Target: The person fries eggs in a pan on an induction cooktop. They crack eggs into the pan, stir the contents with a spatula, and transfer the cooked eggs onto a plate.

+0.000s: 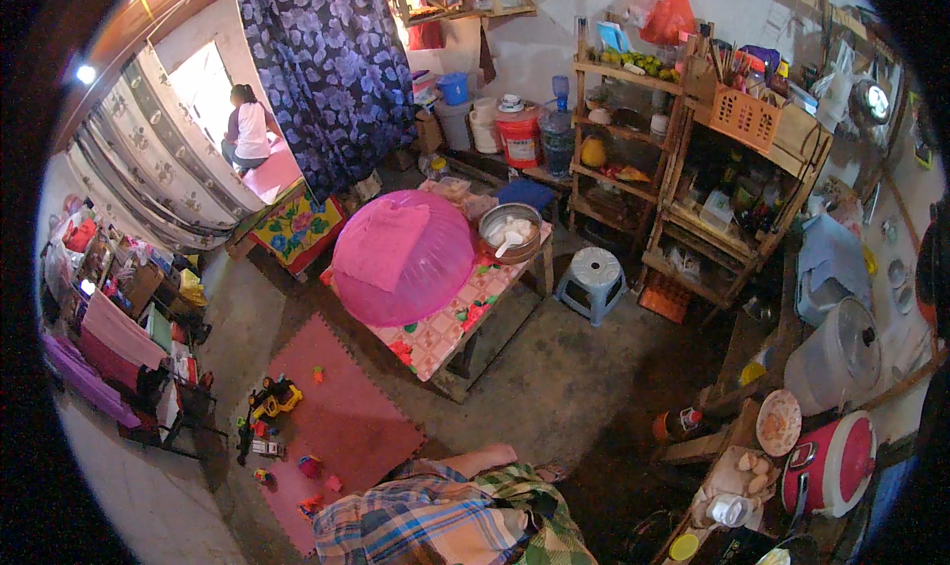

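At the lower edge lies blue-and-orange plaid cloth (426,520) on my body, with green plaid cloth (539,511) beside it. From behind the cloth a bare limb (485,456) reaches to the right. It may be my left forearm and hand; no separate fingers show, and nothing can be made out in it. My right hand does not show. Ahead stands a low table (426,357) with a red-and-white patterned cover. A large pink dome cover (406,258) sits on it, and beside that a metal pot (510,231) with white food and a white spoon.
A pink foam mat (341,397) with a yellow toy truck (277,399) lies left. A grey-blue plastic stool (594,283) stands right of the table, before wooden shelves (633,140). Near right, a bench holds eggs (757,471), a plate (779,422) and a red cooker (831,464). Another person (247,130) sits far left.
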{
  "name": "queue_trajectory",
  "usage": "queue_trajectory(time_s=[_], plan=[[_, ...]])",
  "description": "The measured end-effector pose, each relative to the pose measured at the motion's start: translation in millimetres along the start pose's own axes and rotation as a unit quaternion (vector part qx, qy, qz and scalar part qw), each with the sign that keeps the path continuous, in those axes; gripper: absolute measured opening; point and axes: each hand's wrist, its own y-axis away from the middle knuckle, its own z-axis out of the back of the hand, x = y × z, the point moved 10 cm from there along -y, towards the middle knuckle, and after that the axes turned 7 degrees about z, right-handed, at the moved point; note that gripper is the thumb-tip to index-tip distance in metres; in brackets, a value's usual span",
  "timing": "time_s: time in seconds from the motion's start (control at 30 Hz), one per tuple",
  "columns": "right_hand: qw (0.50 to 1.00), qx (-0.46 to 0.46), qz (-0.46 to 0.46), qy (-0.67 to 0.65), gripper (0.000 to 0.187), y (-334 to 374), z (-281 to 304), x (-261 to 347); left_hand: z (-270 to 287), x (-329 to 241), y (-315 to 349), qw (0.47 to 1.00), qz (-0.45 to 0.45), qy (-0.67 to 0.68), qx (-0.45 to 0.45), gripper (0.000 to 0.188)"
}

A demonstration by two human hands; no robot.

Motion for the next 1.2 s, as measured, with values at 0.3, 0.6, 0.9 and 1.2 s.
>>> queue_trajectory(time_s=[0.3, 0.6, 0.9, 1.2], plan=[[0.999, -0.033, -0.019, -0.023, 0.031, 23.2, 27.0, -14.5, -2.0, 0.8, -32.5, 0.996, -0.067, -0.052, 0.010, 0.018], [0.986, -0.045, -0.071, 0.141, 0.034, 7.1, 17.6, -26.0, 3.4, -1.8, -2.4, 0.977, 0.009, 0.179, 0.112, 0.015], [0.965, -0.059, -0.108, 0.233, 0.035, 19.3, 35.2, -37.1, -9.2, -35.0, -31.5, 0.988, 0.044, 0.076, 0.125, 0.013], [0.965, -0.069, -0.090, 0.238, 0.032, 20.6, 34.4, -33.0, 0.9, -35.4, -26.8, 0.996, 0.039, -0.006, 0.083, 0.009]])
